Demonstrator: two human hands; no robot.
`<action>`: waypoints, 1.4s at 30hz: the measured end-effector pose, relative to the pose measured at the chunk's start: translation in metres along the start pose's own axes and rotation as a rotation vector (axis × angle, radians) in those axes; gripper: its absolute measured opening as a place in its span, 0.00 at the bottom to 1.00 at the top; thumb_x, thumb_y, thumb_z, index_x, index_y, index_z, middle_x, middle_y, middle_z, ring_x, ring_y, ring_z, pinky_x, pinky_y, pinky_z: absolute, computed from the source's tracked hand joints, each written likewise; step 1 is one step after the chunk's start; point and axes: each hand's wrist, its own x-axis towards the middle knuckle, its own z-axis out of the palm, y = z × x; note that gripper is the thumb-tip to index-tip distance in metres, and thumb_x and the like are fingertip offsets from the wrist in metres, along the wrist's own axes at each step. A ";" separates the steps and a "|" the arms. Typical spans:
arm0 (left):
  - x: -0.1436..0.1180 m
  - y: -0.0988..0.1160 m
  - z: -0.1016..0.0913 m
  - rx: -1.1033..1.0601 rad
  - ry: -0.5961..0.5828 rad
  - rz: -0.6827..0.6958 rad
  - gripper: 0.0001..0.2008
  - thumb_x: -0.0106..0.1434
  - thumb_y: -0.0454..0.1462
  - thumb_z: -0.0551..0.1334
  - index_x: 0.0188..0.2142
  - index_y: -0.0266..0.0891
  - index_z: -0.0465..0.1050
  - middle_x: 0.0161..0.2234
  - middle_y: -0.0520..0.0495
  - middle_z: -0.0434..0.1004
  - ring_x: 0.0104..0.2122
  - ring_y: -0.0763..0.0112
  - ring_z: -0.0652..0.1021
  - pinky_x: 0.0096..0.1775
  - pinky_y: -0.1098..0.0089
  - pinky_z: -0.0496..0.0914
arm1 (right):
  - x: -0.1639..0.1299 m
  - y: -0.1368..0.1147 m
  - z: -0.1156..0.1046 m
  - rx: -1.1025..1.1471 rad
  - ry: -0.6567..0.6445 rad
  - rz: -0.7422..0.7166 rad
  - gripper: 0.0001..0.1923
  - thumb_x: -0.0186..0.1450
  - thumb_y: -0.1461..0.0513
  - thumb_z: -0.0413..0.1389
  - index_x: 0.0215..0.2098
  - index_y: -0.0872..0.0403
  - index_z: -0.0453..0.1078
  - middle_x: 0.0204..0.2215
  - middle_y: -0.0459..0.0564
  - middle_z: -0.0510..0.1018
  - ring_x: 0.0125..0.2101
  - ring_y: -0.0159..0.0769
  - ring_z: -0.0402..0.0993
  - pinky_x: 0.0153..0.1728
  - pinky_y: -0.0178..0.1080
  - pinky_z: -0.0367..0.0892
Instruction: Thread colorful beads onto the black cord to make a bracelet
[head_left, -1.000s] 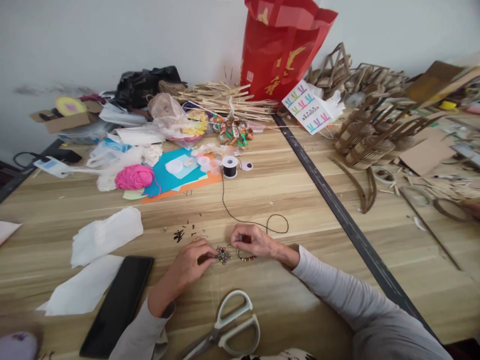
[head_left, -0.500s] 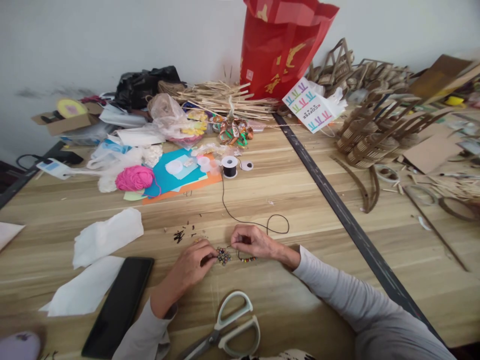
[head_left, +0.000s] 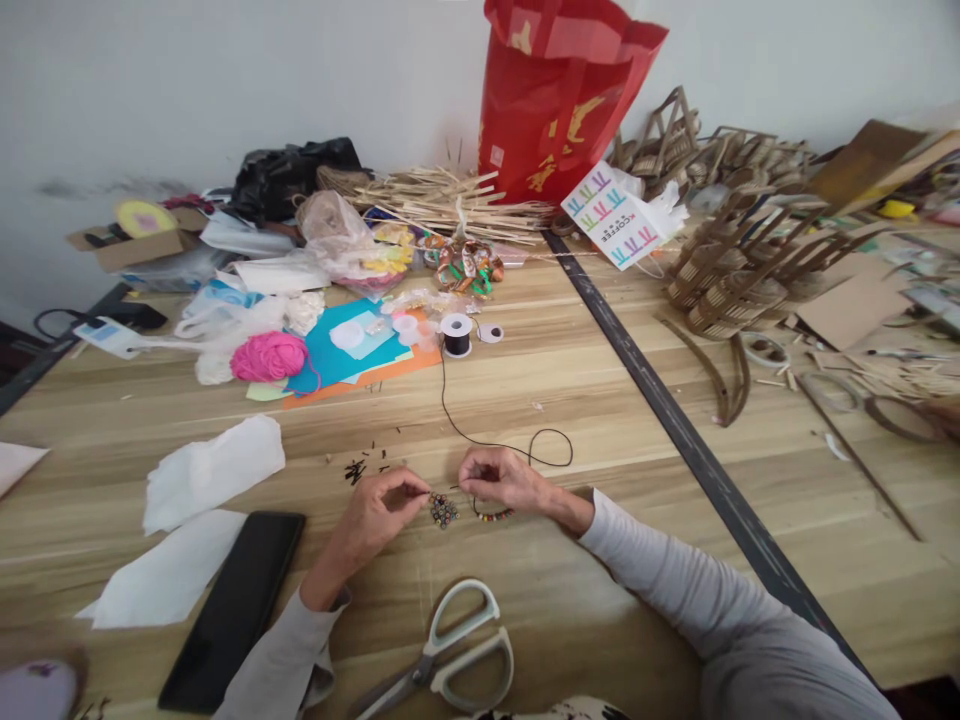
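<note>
My right hand [head_left: 504, 478] is closed in a pinch on the thin black cord [head_left: 480, 440], and its short tip sticks out left of the fingers. Several coloured beads [head_left: 495, 517] are strung on the cord below this hand. A small pile of dark, shiny round beads [head_left: 444, 512] lies between my hands. My left hand [head_left: 386, 510] has thumb and forefinger pressed together at the pile's upper left edge; whatever they pinch is too small to make out. From the right hand the cord loops back to a white spool [head_left: 456, 335].
Scissors [head_left: 457, 650] with white handles lie near me. At left are a black phone-like slab [head_left: 232, 610] and white paper pieces [head_left: 214, 475]. Short black bits [head_left: 355, 470] lie beyond my left hand. Farther back are pink yarn [head_left: 268, 356], a red bag [head_left: 562, 100] and woven baskets [head_left: 739, 295].
My left hand has risen slightly from the bead pile, its thumb and forefinger now in a clear pinch. My right hand keeps its hold on the cord. The view has shifted a little.
</note>
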 end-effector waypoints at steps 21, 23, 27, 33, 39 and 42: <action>0.012 -0.004 0.024 -0.467 0.078 -0.140 0.05 0.50 0.33 0.65 0.28 0.33 0.76 0.27 0.45 0.80 0.28 0.69 0.77 0.33 0.72 0.71 | -0.003 -0.004 0.010 0.018 0.108 0.009 0.12 0.58 0.56 0.58 0.28 0.58 0.67 0.19 0.42 0.65 0.18 0.23 0.56 0.19 0.28 0.53; 0.012 -0.006 0.026 -0.487 0.076 -0.151 0.05 0.50 0.33 0.65 0.28 0.33 0.76 0.27 0.45 0.80 0.27 0.69 0.77 0.32 0.72 0.71 | -0.004 -0.004 0.012 -0.003 0.119 -0.001 0.11 0.58 0.57 0.58 0.28 0.58 0.66 0.19 0.42 0.65 0.19 0.23 0.56 0.19 0.28 0.53; 0.012 -0.009 0.028 -0.524 0.056 -0.174 0.05 0.50 0.33 0.65 0.28 0.33 0.76 0.26 0.46 0.79 0.26 0.70 0.76 0.31 0.72 0.70 | -0.005 -0.003 0.015 -0.055 0.135 -0.035 0.09 0.59 0.59 0.57 0.28 0.58 0.66 0.20 0.43 0.65 0.19 0.24 0.57 0.19 0.28 0.53; 0.011 -0.008 0.030 -0.546 0.012 -0.175 0.05 0.51 0.33 0.65 0.28 0.33 0.75 0.26 0.47 0.79 0.27 0.70 0.76 0.33 0.71 0.70 | -0.005 -0.003 0.016 -0.083 0.111 -0.033 0.06 0.59 0.62 0.55 0.29 0.57 0.66 0.20 0.42 0.64 0.19 0.23 0.56 0.19 0.27 0.54; 0.011 -0.004 0.030 -0.505 -0.021 -0.164 0.04 0.52 0.33 0.64 0.28 0.33 0.75 0.26 0.47 0.78 0.28 0.70 0.75 0.33 0.71 0.69 | -0.004 -0.005 0.016 -0.089 0.107 -0.025 0.07 0.58 0.61 0.56 0.28 0.57 0.65 0.19 0.41 0.63 0.19 0.23 0.56 0.19 0.28 0.53; 0.010 -0.004 0.031 -0.490 -0.021 -0.156 0.05 0.52 0.34 0.64 0.29 0.33 0.75 0.26 0.47 0.77 0.28 0.70 0.75 0.33 0.71 0.69 | -0.004 -0.005 0.015 -0.100 0.099 -0.023 0.06 0.58 0.61 0.56 0.27 0.57 0.65 0.19 0.41 0.63 0.19 0.23 0.56 0.19 0.28 0.53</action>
